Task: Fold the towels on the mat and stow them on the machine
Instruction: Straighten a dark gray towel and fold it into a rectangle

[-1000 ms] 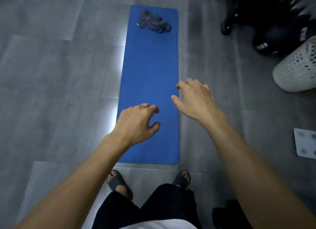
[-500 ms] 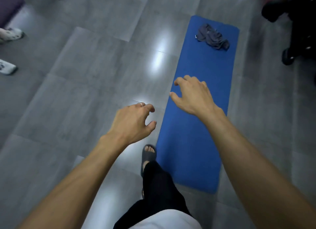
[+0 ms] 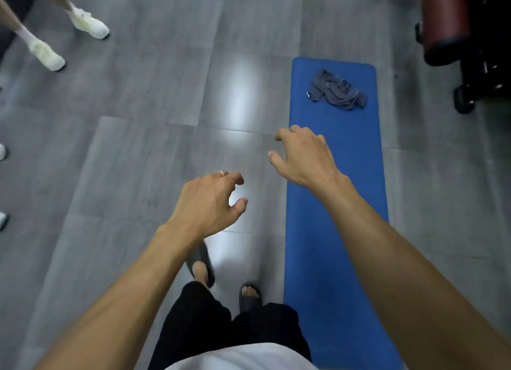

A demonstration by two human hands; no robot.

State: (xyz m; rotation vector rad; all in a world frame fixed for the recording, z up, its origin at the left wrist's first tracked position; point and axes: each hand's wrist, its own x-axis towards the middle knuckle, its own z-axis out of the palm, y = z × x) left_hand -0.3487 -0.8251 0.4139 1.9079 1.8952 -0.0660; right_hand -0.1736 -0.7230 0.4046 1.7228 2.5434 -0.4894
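A long blue mat [image 3: 336, 231] lies on the grey floor at the right of the head view. Near its far end sits a crumpled grey towel [image 3: 336, 92]. My left hand [image 3: 210, 201], with a ring on one finger, hovers over the bare floor left of the mat, its fingers loosely curled and holding nothing. My right hand [image 3: 302, 157] hangs over the mat's left edge, also loosely curled and empty. Both hands are well short of the towel. I stand on the floor beside the mat's left side.
A dark machine with a red padded roller [image 3: 448, 21] stands at the top right, past the mat's far corner. Another person's legs in white shoes [image 3: 88, 24] are at the top left. More shoe tips [image 3: 2, 220] show at the left edge.
The view has swung so the mat now lies to my right, and I have stepped onto the floor left of it. Both hands stay empty and keep their pose.
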